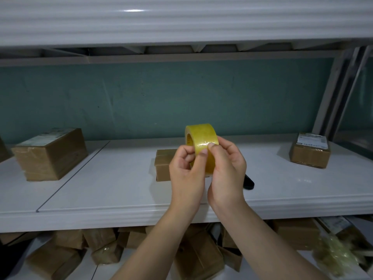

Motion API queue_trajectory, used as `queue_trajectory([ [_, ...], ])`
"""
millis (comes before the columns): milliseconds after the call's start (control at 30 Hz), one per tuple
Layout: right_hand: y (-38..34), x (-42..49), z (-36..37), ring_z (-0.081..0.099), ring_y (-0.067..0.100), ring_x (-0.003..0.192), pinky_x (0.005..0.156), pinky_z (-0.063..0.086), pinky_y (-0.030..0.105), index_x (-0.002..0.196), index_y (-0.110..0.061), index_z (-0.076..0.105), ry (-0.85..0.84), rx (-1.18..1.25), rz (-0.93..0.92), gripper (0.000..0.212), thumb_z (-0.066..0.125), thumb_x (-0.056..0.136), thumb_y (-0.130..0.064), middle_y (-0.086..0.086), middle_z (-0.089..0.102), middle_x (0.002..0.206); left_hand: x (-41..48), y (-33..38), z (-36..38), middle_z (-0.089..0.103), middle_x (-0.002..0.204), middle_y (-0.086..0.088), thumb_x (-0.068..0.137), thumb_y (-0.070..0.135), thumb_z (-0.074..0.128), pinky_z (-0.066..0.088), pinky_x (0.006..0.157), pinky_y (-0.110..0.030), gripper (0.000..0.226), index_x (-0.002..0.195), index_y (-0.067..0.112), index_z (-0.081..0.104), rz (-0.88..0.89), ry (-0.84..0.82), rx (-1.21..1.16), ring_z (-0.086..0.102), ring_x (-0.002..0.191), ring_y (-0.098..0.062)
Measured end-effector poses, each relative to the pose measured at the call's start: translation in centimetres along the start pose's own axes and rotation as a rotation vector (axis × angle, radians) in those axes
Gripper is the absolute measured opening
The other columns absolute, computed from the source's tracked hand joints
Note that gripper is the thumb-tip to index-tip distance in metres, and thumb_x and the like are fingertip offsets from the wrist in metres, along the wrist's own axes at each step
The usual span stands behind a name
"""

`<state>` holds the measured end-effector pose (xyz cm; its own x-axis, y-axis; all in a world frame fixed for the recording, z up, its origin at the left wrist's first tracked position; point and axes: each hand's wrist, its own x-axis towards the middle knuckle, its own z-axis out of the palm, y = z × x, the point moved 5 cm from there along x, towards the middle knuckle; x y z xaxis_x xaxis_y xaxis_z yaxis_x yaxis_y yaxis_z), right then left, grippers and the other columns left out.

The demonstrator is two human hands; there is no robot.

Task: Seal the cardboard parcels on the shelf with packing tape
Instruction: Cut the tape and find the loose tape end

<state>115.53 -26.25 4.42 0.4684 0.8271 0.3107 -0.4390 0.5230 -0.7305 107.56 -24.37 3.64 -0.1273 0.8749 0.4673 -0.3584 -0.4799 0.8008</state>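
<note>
A yellow roll of packing tape [201, 138] is held up in front of me above the white shelf [121, 190]. My left hand [186, 172] grips the roll from the left, its thumb on the tape's outer face. My right hand [227, 168] holds the roll from the right, thumb pressed on the same face beside the left thumb. Behind my hands a small cardboard parcel [164, 164] lies on the shelf, partly hidden. A larger taped parcel [50, 154] stands at the left, and a labelled parcel [310, 151] at the right.
A black object [249, 183], mostly hidden by my right hand, lies on the shelf. An upper shelf [181, 21] hangs close overhead. The lower shelf holds several cardboard parcels [66, 251] and a crumpled wad of tape [335, 255]. Metal uprights [339, 93] stand at the right.
</note>
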Motion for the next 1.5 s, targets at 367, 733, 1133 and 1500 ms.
queue_trajectory([
  [367,-0.2,-0.7,0.1,0.066,0.014,0.078,0.070,0.053,0.025,0.101,-0.007,0.064,-0.146,0.036,-0.019,0.023,0.055,0.080,-0.005,0.001,0.072,0.081,-0.1,1.4,-0.3,0.055,0.056,0.005,0.071,0.010,0.061,0.041,0.049,-0.018,0.013,0.068,0.012,0.049,0.049,-0.016,-0.061,0.048,0.052,-0.004],
  [733,0.0,-1.6,0.4,0.066,0.012,0.078,0.072,0.053,0.024,0.096,-0.010,0.065,-0.113,0.033,-0.012,0.018,0.055,0.084,-0.001,-0.001,0.072,0.078,-0.3,1.7,-0.6,0.051,0.048,0.009,0.086,-0.004,0.060,0.038,0.044,-0.016,0.030,0.066,0.011,0.045,-0.009,0.068,-0.070,0.044,0.045,-0.002],
  [1133,-0.8,-1.4,0.0,0.067,0.016,0.077,0.074,0.054,0.032,0.095,-0.008,0.069,-0.015,-0.032,-0.058,0.026,0.057,0.072,-0.015,0.003,0.072,0.078,-0.8,1.9,0.1,0.057,0.057,0.006,0.072,0.010,0.062,0.042,0.050,-0.017,0.011,0.071,0.011,0.051,-0.007,-0.065,-0.114,0.050,0.053,-0.005],
  [1500,-0.3,-1.8,-0.2,0.067,0.018,0.085,0.076,0.053,0.030,0.089,-0.015,0.073,-0.070,-0.032,-0.034,0.026,0.052,0.074,-0.011,0.005,0.073,0.085,-0.6,1.8,-0.2,0.047,0.047,0.011,0.086,-0.004,0.060,0.036,0.043,-0.016,0.034,0.063,0.014,0.043,-0.017,0.082,-0.065,0.041,0.044,-0.002],
])
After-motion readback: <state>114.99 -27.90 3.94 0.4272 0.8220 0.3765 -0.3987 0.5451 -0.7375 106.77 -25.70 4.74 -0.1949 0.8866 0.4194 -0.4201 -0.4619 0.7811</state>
